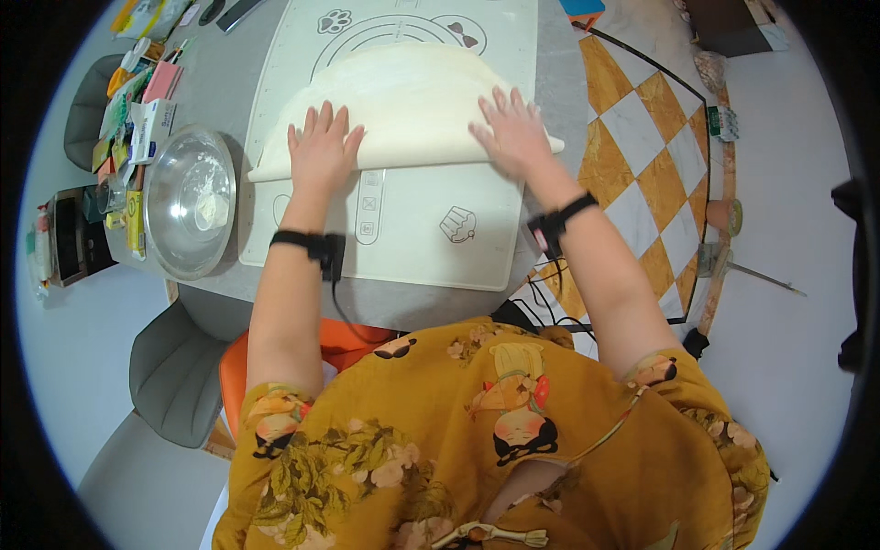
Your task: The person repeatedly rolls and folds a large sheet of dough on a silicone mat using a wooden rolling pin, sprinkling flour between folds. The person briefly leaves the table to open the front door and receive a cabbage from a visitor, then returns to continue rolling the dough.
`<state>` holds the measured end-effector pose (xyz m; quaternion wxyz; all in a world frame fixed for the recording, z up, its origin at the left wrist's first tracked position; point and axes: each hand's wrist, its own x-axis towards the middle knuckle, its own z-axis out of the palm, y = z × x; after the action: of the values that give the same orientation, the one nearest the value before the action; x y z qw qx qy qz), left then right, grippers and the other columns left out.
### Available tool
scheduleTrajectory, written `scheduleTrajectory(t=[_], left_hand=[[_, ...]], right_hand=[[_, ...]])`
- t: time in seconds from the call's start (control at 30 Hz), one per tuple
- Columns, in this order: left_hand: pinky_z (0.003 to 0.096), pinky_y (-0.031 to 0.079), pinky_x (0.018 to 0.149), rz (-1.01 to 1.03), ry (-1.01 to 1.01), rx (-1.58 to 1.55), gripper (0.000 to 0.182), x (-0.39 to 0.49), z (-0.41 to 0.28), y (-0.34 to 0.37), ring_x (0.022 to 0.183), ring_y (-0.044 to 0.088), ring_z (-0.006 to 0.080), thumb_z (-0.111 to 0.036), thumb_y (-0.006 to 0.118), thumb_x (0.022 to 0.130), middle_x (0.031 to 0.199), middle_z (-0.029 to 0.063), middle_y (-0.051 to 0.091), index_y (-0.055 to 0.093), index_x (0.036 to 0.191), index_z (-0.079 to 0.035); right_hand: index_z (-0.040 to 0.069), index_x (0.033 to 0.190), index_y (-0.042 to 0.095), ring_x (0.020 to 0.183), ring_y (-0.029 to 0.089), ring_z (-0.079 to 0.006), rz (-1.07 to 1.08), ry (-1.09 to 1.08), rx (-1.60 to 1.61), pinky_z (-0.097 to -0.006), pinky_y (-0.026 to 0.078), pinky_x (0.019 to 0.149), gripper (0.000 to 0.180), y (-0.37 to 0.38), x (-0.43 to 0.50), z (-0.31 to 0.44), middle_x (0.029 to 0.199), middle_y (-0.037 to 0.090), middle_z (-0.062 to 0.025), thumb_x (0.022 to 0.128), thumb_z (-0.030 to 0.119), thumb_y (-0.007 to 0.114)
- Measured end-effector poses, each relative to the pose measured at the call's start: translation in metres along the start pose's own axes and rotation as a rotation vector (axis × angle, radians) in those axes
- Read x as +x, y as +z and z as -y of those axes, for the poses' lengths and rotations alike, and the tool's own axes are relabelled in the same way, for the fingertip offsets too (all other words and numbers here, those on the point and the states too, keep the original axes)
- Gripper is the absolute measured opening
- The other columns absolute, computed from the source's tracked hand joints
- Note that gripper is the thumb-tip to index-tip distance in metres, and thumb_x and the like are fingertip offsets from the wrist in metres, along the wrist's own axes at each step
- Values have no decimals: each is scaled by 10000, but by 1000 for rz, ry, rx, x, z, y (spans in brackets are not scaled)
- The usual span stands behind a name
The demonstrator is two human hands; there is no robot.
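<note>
A wide sheet of pale dough (412,89) lies on a white silicone baking mat (412,258) printed with drawings and measuring marks. Its near edge forms a straight, thick roll across the mat; whether a rolling pin is inside cannot be seen. My left hand (323,148) rests palm down on the left part of this roll, fingers spread over the dough. Near the roll's right end, my right hand (509,134) also lies flat with its fingers apart. A narrow tip of the roll sticks out past the right hand, beyond the mat's edge.
Left of the mat stands a steel bowl (189,240) with white flour inside. Boxes (151,130) and other small items crowd the table's left side. A grey chair (182,371) and an orange chair (234,371) are at the near side. Cables (550,302) hang by the table's right edge.
</note>
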<state>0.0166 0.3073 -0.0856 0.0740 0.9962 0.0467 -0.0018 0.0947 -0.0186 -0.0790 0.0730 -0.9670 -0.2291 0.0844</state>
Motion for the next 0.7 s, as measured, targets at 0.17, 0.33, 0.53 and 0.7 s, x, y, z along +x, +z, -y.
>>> scheduleTrajectory(t=[0.17,0.33,0.53,0.7], left_hand=[[620,124,1250,-16,51,-33,718,-106,-6,-5,1576,209,394,-444,561,1004,1693,158,290,353,1618,-133],[636,114,1248,-104,41,-29,671,-66,0,0,1568,221,410,-463,519,1036,1672,159,331,380,1599,-126],[691,148,1211,84,-241,-33,544,-44,-36,-1,1547,269,415,-469,490,1061,1612,132,441,542,1483,-128],[620,165,1238,-313,-610,-380,674,-122,-89,30,1538,209,507,-370,661,993,1643,318,266,445,1551,-58]], right_hand=[[108,1605,374,1574,203,-415,31,-119,32,-599,196,1253,763,1,-114,12,1696,281,-170,1008,560,517],[93,1605,368,1569,212,-427,-63,-111,4,-633,201,1238,764,-3,-57,-6,1695,280,-172,1024,575,487],[54,1609,342,1556,262,-407,313,-265,110,-576,263,1231,760,-24,-35,-9,1690,290,-180,1045,543,482],[52,1547,454,1428,485,-360,491,-500,357,-465,394,1177,669,-49,-46,-54,1545,502,-212,1033,469,555]])
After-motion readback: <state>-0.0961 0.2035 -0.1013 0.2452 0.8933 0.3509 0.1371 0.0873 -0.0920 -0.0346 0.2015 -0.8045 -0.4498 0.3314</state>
